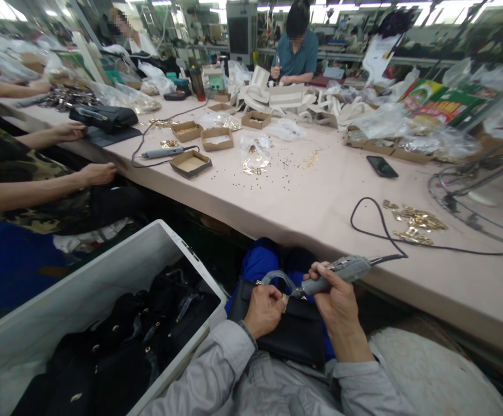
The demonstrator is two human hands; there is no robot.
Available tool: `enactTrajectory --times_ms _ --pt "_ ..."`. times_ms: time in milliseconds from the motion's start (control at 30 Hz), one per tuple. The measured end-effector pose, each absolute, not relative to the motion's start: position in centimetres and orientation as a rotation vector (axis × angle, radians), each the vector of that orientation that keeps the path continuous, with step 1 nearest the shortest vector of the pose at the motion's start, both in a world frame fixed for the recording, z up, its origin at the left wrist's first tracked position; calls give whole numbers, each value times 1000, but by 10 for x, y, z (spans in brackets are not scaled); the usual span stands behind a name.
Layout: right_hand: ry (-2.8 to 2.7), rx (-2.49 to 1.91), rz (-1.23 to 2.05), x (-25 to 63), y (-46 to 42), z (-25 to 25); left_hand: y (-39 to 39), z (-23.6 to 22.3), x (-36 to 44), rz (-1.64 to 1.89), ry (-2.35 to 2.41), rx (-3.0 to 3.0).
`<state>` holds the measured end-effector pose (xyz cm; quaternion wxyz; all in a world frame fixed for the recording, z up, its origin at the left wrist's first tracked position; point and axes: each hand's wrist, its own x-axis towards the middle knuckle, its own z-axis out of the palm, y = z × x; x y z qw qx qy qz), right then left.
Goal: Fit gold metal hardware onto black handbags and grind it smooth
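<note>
A black handbag point(292, 335) with a plastic-wrapped handle point(278, 276) rests on my lap. My right hand point(333, 294) is wrapped round a grey electric screwdriver point(346, 270), whose cord runs up onto the table. The tool's tip points down and left at the upper part of the bag. Right beside that tip, the fingers of my left hand point(265, 309) are pinched on a small gold-coloured metal piece point(284, 303) at the bag. Whether the tip touches a screw is too small to tell.
On my left stands a white bin point(164, 234) holding several black bags point(116, 341). The table point(329, 208) carries gold metal parts point(420, 219), a phone point(382, 166), small cardboard boxes point(190, 164) and another grey screwdriver point(163, 152). Co-workers sit at the left and across the table.
</note>
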<state>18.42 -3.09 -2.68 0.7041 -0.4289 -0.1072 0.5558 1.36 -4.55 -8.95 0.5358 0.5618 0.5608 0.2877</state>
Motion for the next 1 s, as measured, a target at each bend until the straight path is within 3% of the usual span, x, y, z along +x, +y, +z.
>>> enactTrajectory --times_ms 333,1000 --pt "-654 -991 1023 155 -43 -10 -43 -91 11 634 1336 1364" --pt "-1476 -1010 1129 144 -53 -4 -37 -90 6 719 1174 1369"
